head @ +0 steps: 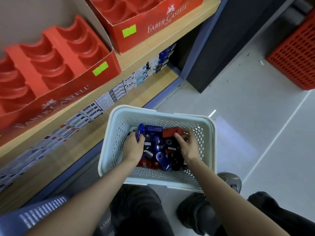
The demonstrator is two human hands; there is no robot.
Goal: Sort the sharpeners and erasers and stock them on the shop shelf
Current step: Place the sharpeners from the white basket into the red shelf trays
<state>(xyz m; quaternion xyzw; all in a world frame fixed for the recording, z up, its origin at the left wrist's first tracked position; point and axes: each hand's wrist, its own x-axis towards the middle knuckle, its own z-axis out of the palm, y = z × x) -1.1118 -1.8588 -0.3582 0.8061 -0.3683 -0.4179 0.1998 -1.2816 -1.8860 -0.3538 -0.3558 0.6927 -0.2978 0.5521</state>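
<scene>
A white perforated basket (pixel 112 142) stands on the floor before me, holding several blue, red and black sharpeners (pixel 161 156). My left hand (pixel 133 147) is inside it at the left and grips a blue sharpener (pixel 140 132). At the basket's right, my right hand (pixel 188 144) has its fingers curled round a red sharpener (pixel 170 132). Two red Faber-Castell display boxes, one at the left (pixel 56 68) and one further right (pixel 153 23), sit on the wooden shelf (pixel 150 51) with their moulded slots bare.
The lower shelf (pixel 119 108) carries a row of small white and blue packets (pixel 109 99). A red mesh crate (pixel 296 57) stands on the grey floor at far right. A dark shelf upright (pixel 221 48) rises beside it. My knees and shoes are below the basket.
</scene>
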